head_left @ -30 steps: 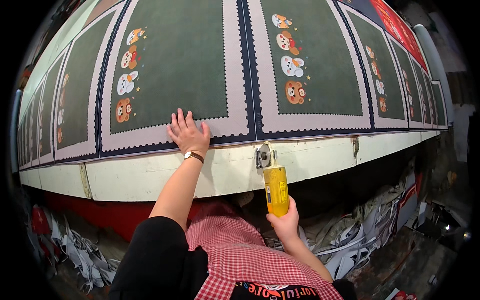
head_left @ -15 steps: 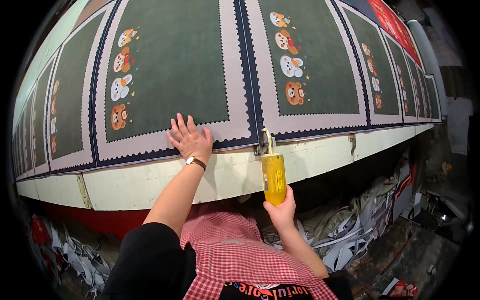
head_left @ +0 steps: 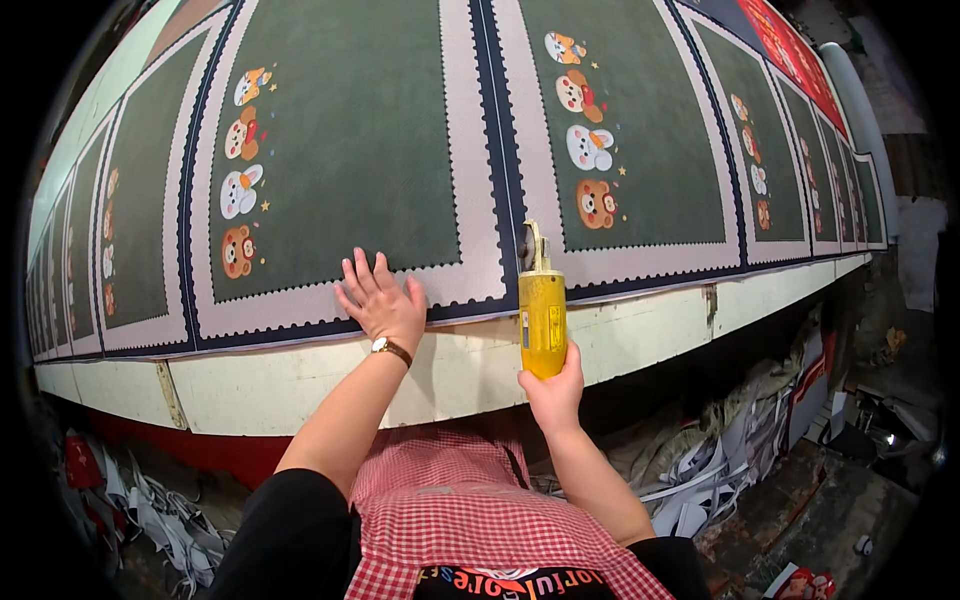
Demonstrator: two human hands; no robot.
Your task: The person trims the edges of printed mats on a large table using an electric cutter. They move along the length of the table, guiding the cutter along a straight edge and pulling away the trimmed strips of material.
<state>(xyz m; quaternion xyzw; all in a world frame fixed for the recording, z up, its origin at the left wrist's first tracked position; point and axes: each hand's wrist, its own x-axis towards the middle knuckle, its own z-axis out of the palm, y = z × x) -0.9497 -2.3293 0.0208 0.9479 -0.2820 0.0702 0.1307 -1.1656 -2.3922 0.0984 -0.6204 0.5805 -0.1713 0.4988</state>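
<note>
A long sheet of printed mats (head_left: 340, 150) lies across the table, dark green panels with pale scalloped borders and cartoon animal heads. My left hand (head_left: 388, 305) rests flat near the sheet's front edge, its fingers spread over the pale border. In my right hand (head_left: 553, 390) is a yellow electric rotary cutter (head_left: 543, 320), gripped around its lower body. The cutter's round blade and metal foot point away from me, at the dark strip (head_left: 497, 150) between two panels. The blade is partly hidden by its guard.
The pale wooden table edge (head_left: 270, 385) runs along the front. White offcut strips (head_left: 700, 480) are heaped below at the right, and more strips (head_left: 170, 520) hang at the left. A red printed sheet (head_left: 790, 60) lies at the far right beside a pale roll (head_left: 860, 95).
The cutter and my right hand have moved forward, away from me, along the dark strip past the sheet's front edge. My left hand stays flat in about the same place on the mat.
</note>
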